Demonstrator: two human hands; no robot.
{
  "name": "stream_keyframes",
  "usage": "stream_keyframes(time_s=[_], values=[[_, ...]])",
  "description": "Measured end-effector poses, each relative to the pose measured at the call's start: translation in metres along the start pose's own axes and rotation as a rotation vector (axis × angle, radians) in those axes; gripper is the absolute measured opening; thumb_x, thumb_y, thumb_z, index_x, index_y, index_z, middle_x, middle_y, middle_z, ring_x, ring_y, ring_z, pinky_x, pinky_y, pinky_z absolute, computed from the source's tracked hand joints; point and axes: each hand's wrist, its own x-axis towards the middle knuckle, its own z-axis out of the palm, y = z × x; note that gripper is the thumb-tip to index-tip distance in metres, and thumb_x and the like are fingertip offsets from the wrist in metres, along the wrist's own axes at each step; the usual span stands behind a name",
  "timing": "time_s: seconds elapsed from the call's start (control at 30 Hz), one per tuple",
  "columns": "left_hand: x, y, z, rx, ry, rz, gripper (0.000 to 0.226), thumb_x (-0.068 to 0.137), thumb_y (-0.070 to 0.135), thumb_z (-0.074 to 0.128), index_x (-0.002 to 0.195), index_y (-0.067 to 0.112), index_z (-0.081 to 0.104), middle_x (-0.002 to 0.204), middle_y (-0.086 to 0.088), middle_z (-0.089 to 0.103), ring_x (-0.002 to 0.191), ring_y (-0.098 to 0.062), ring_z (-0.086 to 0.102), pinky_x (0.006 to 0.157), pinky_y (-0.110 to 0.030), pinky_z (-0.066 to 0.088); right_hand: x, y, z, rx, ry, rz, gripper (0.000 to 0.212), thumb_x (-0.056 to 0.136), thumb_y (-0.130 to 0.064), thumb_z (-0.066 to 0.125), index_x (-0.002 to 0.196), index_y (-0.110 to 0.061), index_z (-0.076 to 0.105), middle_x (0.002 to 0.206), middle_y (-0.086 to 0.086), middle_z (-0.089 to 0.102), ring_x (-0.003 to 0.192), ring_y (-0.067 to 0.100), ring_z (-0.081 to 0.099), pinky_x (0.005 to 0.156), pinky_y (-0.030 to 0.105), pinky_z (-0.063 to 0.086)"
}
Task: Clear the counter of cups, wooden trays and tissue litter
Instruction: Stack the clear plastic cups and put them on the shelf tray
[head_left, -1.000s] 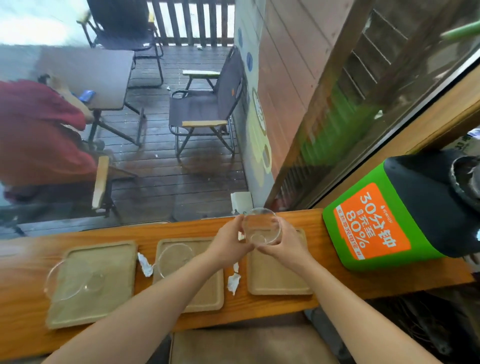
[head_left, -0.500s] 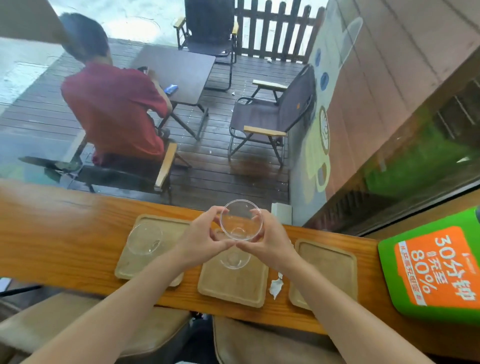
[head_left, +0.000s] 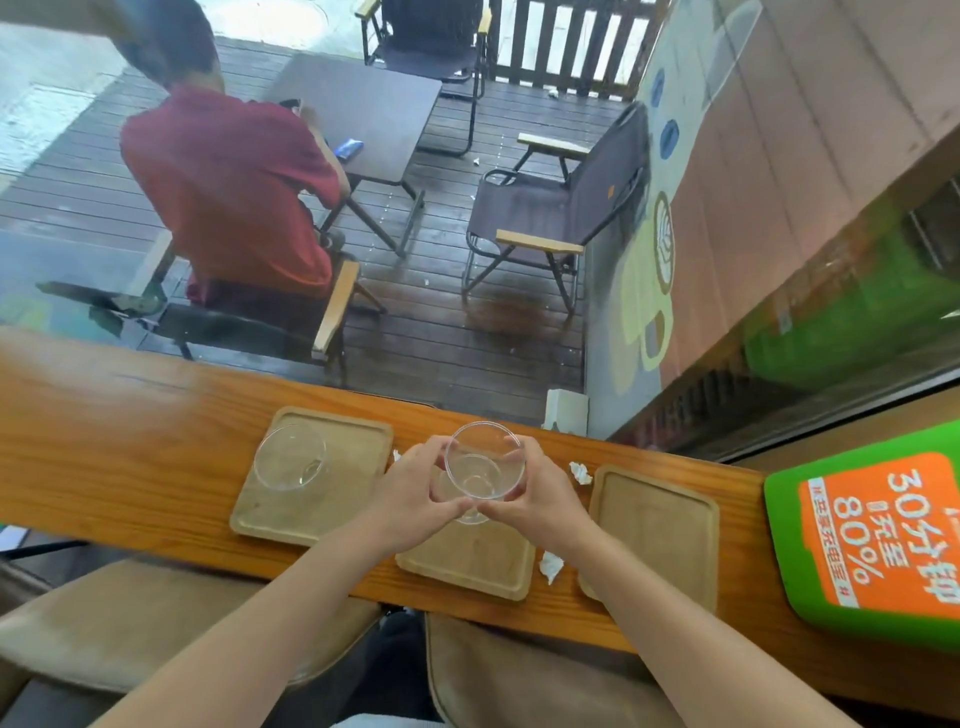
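Observation:
My left hand (head_left: 410, 491) and my right hand (head_left: 540, 493) both grip a clear glass cup (head_left: 484, 462) above the middle wooden tray (head_left: 470, 564). The rim of a second clear cup shows right beneath the held one, over that tray. Another clear cup (head_left: 290, 457) stands on the left wooden tray (head_left: 348, 467). The right wooden tray (head_left: 657, 525) holds nothing. Crumpled white tissue pieces lie on the counter: one tissue (head_left: 581, 472) between the middle and right trays at the back, another tissue (head_left: 550, 565) near the front edge.
The wooden counter (head_left: 130, 447) runs along a window. A green and orange box (head_left: 872, 530) stands at the right end. Cushioned stools (head_left: 130, 618) sit below the front edge. Outside, a person in a red shirt (head_left: 228, 192) sits on the deck.
The view has swung left and back a little. My hands, still holding the cup, have carried it from above the right tray to above the middle tray and lowered it onto the cup there.

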Motion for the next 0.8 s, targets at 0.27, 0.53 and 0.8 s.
stream_keyframes(time_s=[0.27, 0.53, 0.8], values=[[-0.005, -0.023, 0.011, 0.037, -0.032, -0.065, 0.064, 0.080, 0.030, 0.078, 0.135, 0.024, 0.047, 0.125, 0.004, 0.050, 0.071, -0.013, 0.064, 0.079, -0.040, 0.058, 0.004, 0.014, 0.019, -0.078, -0.047, 0.015, 0.082, 0.069, -0.033, 0.089, 0.136, -0.032, 0.043, 0.120, -0.019, 0.042, 0.109, 0.000, 0.039, 0.077, 0.009, 0.032], [-0.003, -0.029, 0.023, 0.019, -0.052, -0.095, 0.067, 0.083, 0.031, 0.075, 0.140, 0.029, 0.041, 0.132, 0.005, 0.053, 0.085, -0.013, 0.056, 0.075, -0.019, 0.046, 0.009, 0.021, 0.031, -0.084, -0.053, 0.067, 0.083, 0.070, -0.029, 0.087, 0.139, -0.027, 0.040, 0.133, -0.006, 0.038, 0.114, 0.004, 0.035, 0.096, 0.023, 0.036], [0.002, -0.034, 0.034, -0.025, -0.081, -0.127, 0.073, 0.081, 0.034, 0.076, 0.142, 0.033, 0.036, 0.128, 0.009, 0.050, 0.087, -0.012, 0.056, 0.082, -0.025, 0.051, 0.014, 0.036, 0.040, -0.030, -0.053, 0.078, 0.086, 0.071, -0.026, 0.086, 0.142, -0.028, 0.039, 0.130, -0.012, 0.040, 0.119, 0.002, 0.033, 0.095, 0.020, 0.030]])
